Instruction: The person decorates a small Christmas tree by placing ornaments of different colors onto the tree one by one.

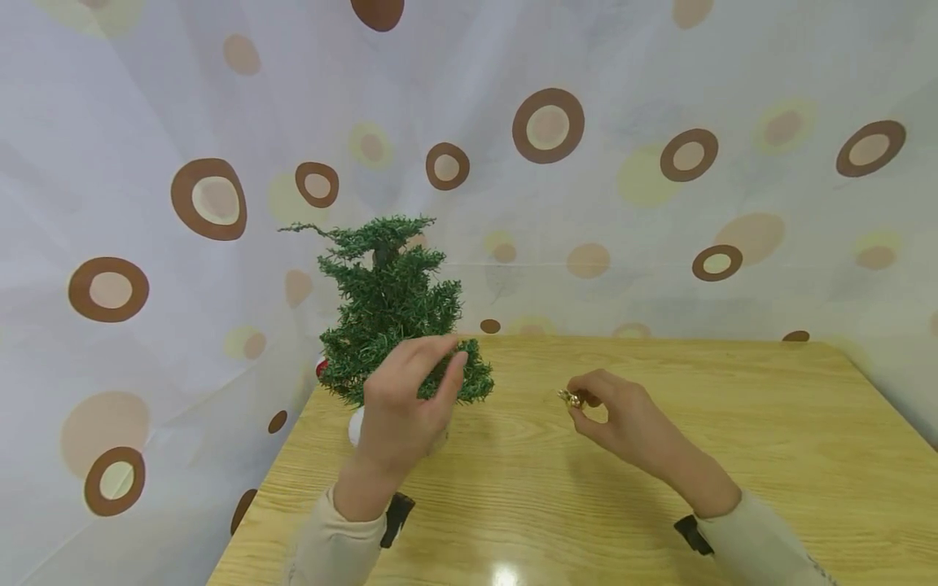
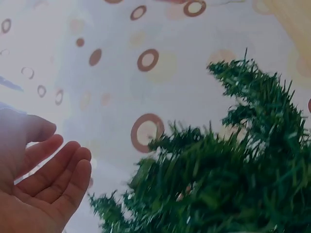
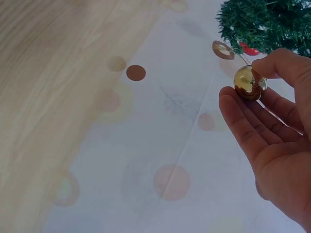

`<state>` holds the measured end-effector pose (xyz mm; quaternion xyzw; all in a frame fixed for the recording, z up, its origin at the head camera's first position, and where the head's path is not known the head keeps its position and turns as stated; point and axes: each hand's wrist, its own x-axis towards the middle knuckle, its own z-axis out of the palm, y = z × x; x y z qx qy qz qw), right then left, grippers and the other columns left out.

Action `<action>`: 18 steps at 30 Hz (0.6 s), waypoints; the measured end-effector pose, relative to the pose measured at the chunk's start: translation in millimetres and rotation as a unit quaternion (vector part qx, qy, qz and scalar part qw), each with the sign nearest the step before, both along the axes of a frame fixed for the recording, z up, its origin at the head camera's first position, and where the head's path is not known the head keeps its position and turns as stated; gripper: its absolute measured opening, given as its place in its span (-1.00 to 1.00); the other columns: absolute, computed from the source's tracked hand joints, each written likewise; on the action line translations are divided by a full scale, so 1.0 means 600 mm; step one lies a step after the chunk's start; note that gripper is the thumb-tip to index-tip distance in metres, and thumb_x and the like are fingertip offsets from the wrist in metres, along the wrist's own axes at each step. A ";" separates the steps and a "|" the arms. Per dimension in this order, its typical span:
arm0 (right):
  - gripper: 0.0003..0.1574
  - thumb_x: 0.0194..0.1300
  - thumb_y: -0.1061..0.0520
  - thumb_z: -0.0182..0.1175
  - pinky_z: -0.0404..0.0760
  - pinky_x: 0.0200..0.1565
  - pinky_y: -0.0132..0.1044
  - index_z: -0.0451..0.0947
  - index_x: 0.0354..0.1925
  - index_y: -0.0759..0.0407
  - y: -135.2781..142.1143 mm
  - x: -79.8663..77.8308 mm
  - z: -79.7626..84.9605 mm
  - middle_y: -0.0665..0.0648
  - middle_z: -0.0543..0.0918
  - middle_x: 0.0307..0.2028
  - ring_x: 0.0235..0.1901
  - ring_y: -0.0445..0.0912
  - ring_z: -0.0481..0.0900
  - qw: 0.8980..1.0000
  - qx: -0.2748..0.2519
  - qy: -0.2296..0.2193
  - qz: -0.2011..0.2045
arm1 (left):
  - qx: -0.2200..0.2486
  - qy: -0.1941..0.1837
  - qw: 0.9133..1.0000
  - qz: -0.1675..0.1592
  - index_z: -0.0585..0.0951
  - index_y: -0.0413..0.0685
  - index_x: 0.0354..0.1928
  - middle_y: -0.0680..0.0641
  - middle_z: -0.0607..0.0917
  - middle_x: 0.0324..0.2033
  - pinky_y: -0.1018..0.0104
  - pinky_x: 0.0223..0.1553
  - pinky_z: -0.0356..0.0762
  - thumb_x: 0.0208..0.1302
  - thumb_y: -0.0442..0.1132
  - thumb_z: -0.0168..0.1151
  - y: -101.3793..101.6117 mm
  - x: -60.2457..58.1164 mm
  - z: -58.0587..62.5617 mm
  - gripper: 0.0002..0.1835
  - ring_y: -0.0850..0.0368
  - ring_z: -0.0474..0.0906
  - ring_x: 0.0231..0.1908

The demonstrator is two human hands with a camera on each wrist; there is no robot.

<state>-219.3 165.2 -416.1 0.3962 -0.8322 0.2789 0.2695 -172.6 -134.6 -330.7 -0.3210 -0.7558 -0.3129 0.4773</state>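
A small green artificial Christmas tree (image 1: 392,301) stands at the left of the table. My left hand (image 1: 406,399) hovers in front of its lower branches, fingers loosely bent and nothing in them. The left wrist view has that hand (image 2: 46,179) beside the branches (image 2: 209,179), apart from them. To the right of the tree, my right hand (image 1: 630,419) pinches a shiny gold Christmas ornament (image 1: 570,399) between thumb and fingertips, above the table. Close up, the ornament (image 3: 247,81) has rounded, ball-like parts and a thin loop at its top.
A wooden table (image 1: 513,488) spreads beneath both hands. Something red (image 1: 322,368) shows at the tree's left edge, and something white (image 1: 356,426) near its base, partly behind my left hand. A patterned cloth (image 1: 623,203) hangs behind and at the left.
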 end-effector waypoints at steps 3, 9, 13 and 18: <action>-0.59 0.09 0.44 0.49 0.72 -0.31 -0.33 0.65 -0.09 0.23 -0.003 -0.001 0.012 0.02 0.74 -0.22 -0.35 -0.15 0.69 1.000 -0.006 0.016 0.008 | -0.014 -0.035 0.999 -0.023 0.76 -0.22 0.05 -0.17 0.83 -0.12 0.15 -0.03 0.78 0.41 -0.35 0.37 0.021 -0.005 -0.013 -0.77 -0.03 0.80 -0.07; -0.55 0.06 0.44 0.50 0.72 -0.27 -0.37 0.63 -0.08 0.21 -0.012 0.000 0.038 0.01 0.73 -0.23 -0.34 -0.17 0.69 0.999 -0.014 0.037 0.024 | -0.030 -0.142 0.988 -0.052 0.75 -0.24 0.11 -0.17 0.83 -0.07 0.20 -0.08 0.78 0.44 -0.34 0.36 0.058 -0.024 -0.038 -0.73 0.00 0.79 -0.11; -0.54 0.07 0.45 0.50 0.68 -0.19 -0.49 0.64 -0.06 0.20 -0.018 0.004 0.053 0.01 0.74 -0.21 -0.32 -0.18 0.70 0.998 -0.025 0.033 0.043 | -0.043 -0.222 0.972 -0.061 0.73 -0.27 0.15 -0.22 0.82 -0.01 0.13 -0.08 0.78 0.47 -0.31 0.33 0.075 -0.034 -0.056 -0.70 -0.04 0.78 -0.11; -0.48 0.02 0.49 0.50 0.65 -0.14 -0.57 0.64 -0.04 0.21 -0.026 0.009 0.065 0.02 0.75 -0.19 -0.31 -0.17 0.72 0.996 -0.041 0.047 0.058 | -0.064 -0.279 0.956 -0.058 0.71 -0.26 0.21 -0.23 0.80 0.06 0.08 -0.04 0.77 0.50 -0.26 0.31 0.088 -0.040 -0.069 -0.66 -0.07 0.77 -0.06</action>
